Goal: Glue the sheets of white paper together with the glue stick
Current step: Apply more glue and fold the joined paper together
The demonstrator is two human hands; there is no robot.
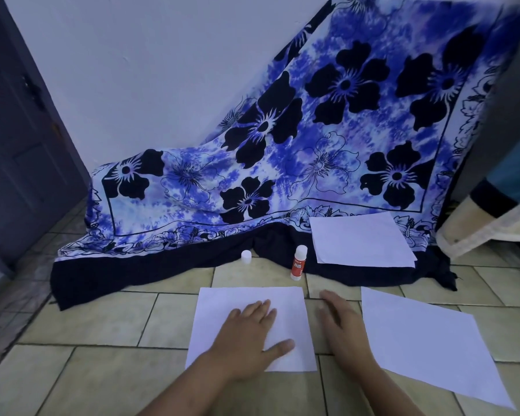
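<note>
The left hand (252, 334) lies flat with fingers spread on a sheet of white paper (219, 304) on the tiled floor (102, 325). The right hand (339, 322) rests straight-fingered on the tiles, between that sheet and a second sheet (433, 340) lying askew. Just beyond the first sheet's far edge the glue stick (299, 262) stands upright at the hem of a blue floral cloth (282, 145) (its white cap (246, 256) sits apart, to the left), and a pile of sheets (360, 238) lies on the cloth beside it.
</note>
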